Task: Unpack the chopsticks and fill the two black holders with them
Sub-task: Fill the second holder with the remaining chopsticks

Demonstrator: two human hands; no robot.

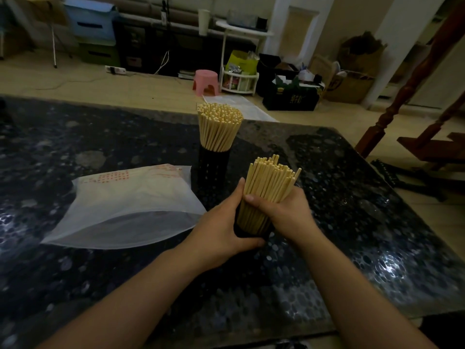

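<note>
Chopsticks (266, 187) fan above right hand (289, 212) grip, in holder (247, 233).

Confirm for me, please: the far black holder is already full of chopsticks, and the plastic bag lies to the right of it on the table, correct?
Not quite. The head view shows the plastic bag lying to the left of the far black holder, not the right. The holder is indeed full of chopsticks, on the table.

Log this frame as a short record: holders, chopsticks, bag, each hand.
far holder: upright on table, packed with chopsticks
near holder: tilted, gripped by left hand
bundle: lower ends in near holder, gripped by right hand
plastic bag: lies left of the holders, mouth open, contents unclear
</note>
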